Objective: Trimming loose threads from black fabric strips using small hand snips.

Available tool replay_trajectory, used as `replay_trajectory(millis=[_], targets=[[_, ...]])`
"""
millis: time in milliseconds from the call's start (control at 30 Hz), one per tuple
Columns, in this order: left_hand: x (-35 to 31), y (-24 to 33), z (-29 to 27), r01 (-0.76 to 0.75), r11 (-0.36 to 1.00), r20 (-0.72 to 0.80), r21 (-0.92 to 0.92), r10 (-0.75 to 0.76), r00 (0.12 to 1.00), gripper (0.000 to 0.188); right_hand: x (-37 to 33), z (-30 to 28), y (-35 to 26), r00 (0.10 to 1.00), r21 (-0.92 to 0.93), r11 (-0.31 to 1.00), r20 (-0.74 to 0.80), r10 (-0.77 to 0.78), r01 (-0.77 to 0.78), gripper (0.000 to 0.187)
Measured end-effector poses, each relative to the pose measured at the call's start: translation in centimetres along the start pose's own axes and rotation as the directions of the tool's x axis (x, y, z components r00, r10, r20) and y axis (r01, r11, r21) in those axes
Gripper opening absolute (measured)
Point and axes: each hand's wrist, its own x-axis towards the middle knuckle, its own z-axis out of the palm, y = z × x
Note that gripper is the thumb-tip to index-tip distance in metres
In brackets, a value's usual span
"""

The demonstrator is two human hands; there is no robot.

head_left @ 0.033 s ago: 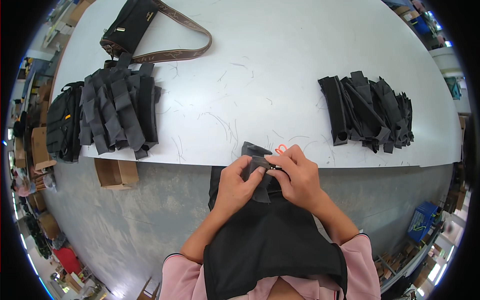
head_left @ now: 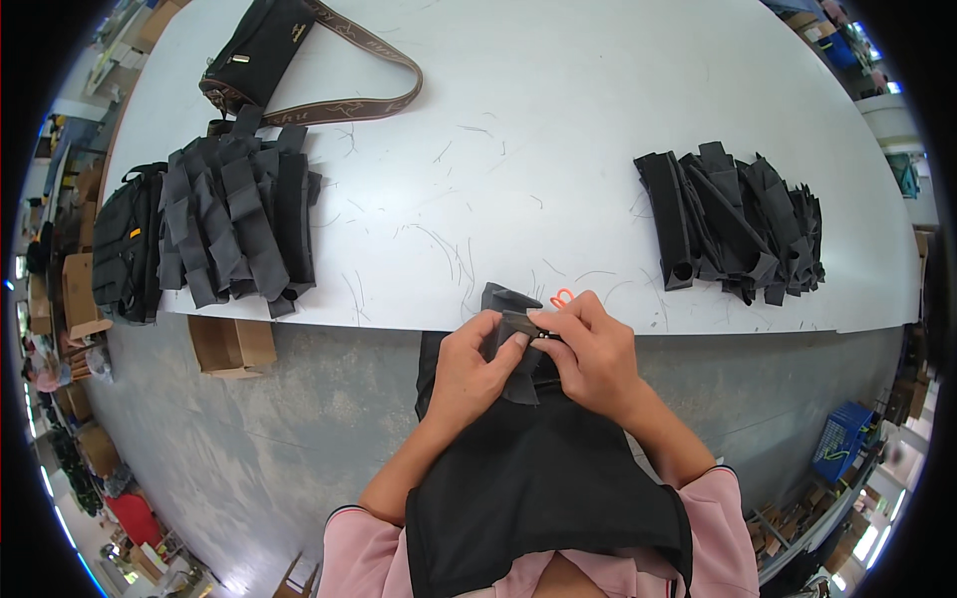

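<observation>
Just over the table's near edge, my left hand [head_left: 467, 367] is closed on a dark grey fabric piece [head_left: 510, 298], pinching it between thumb and fingers. Part of the piece hangs down below the thumb. My right hand [head_left: 601, 357] grips what looks like small thread snips [head_left: 543, 334], mostly covered by the fingers. Their tip points left and meets the fabric by my left thumb. An orange loop [head_left: 561, 297] shows beyond my right fingers. The exact contact between blades and fabric is hidden.
On the white table [head_left: 558, 70], a stack of dark fabric pieces [head_left: 234, 219] lies left, another fabric stack [head_left: 733, 224] right. A black backpack [head_left: 130, 249] and a black bag [head_left: 261, 55] with a brown strap are at left. Loose threads are scattered mid-table. A cardboard box [head_left: 231, 346] sits below.
</observation>
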Motion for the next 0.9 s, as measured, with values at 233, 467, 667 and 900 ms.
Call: replay_trajectory(millis=[233, 467, 667, 900], targets=[[0.0, 0.3, 0.0, -0.002, 0.999, -0.007, -0.046, 0.002, 1.0, 0.017, -0.7, -0.4, -0.2, 0.995, 0.003, 0.998, -0.071, 0.067, -0.067, 0.026], [1.1, -0.3, -0.9, 0.15, 0.966, 0.042, -0.21, -0.144, 0.989, 0.015, -0.9, -1.6, -0.2, 0.914, 0.267, 0.875, 0.145, 0.378, -0.404, 0.041], [0.8, -0.2, -1.1, 0.254, 0.886, 0.202, -0.388, -0.187, 0.961, 0.023, 0.0, 1.4, 0.9, 0.955, 0.344, 0.891, 0.091, 0.282, -0.296, 0.022], [2.0, -0.8, -0.7, 0.344, 0.863, 0.14, -0.371, -0.314, 0.939, 0.03, 1.5, 3.8, 3.1, 0.55, 0.652, 0.018, 0.623, 0.556, -0.758, 0.005]])
